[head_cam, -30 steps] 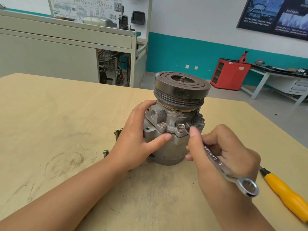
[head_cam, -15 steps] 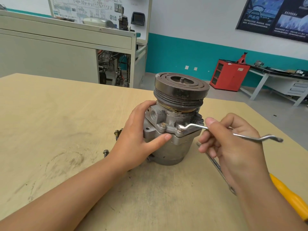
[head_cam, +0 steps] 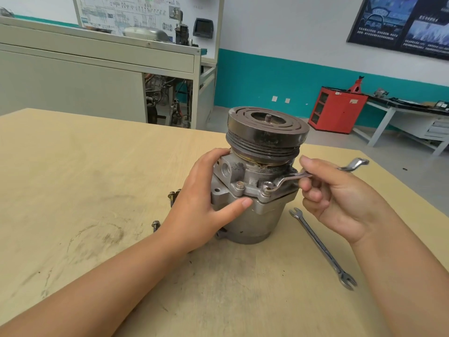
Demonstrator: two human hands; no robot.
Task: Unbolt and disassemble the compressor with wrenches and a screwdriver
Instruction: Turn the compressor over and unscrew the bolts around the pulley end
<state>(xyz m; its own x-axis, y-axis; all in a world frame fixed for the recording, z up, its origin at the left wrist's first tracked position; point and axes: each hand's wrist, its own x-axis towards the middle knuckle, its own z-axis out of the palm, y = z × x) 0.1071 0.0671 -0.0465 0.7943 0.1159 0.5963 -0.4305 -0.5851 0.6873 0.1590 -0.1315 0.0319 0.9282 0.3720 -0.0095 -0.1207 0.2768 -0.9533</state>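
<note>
**Hands [head_cam: 201,205] on Compressor and Wrench**

The left hand grips the compressor [head_cam: 252,215] housing from 9 o'clock, thumb laid across the front seam. The right hand [head_cam: 340,198], at 3 o'clock, pinches the shank of an offset ring wrench [head_cam: 286,178].

The table [head_cam: 73,178] is pale wood-grain board with dark smudges. The compressor stands at its centre, long axis vertical, pulley [head_cam: 267,135] end up. The housing is dull grey cast metal. The pulley is dark, grooved and slotted in concentric rings, with a threaded stub at its centre.

The wrench ring sits over a front flange bolt; its handle runs toward 2 o'clock. An open-ended wrench [head_cam: 320,246] lies flat at 4 o'clock, axis 11 to 5. Loose bolts [head_cam: 173,195] lie at 9 o'clock.
</note>
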